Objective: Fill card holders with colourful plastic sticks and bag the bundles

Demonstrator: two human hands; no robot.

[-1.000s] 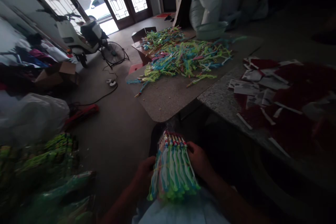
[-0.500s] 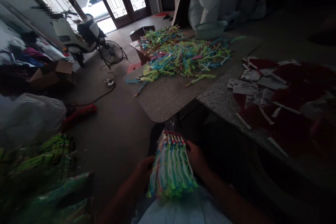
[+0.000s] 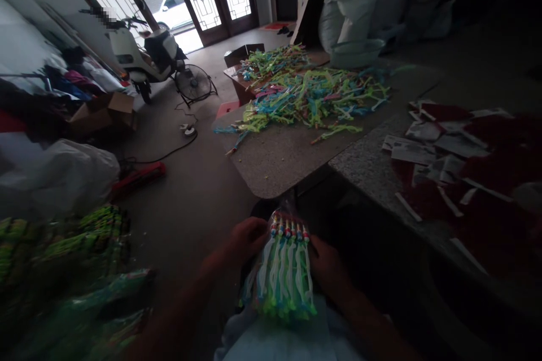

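A clear plastic bag [image 3: 290,271] lies on my lap, filled with a row of green, blue and whitish stringy pieces. Their striped red, blue and wood-coloured ends point away from me. My left hand [image 3: 249,237] is at the bag's upper left edge, fingers curled against the plastic. Along the opposite edge, my right hand [image 3: 325,259] grips the bag's side, its fingertips partly hidden. Beyond my knees, a loose heap of similar stringy pieces [image 3: 313,96] covers the far part of a grey table [image 3: 271,169].
To the right, a speckled table [image 3: 359,163] carries dark red material and white printed packets [image 3: 412,149]. Several filled green bags [image 3: 76,248] lie at left near a red object [image 3: 139,177]. A cardboard box [image 3: 104,115], fan [image 3: 195,84] and scooter [image 3: 144,59] stand farther off.
My left hand has moved up along the bag's left edge towards its top. The bag has shifted slightly, and the view has swung a little left.
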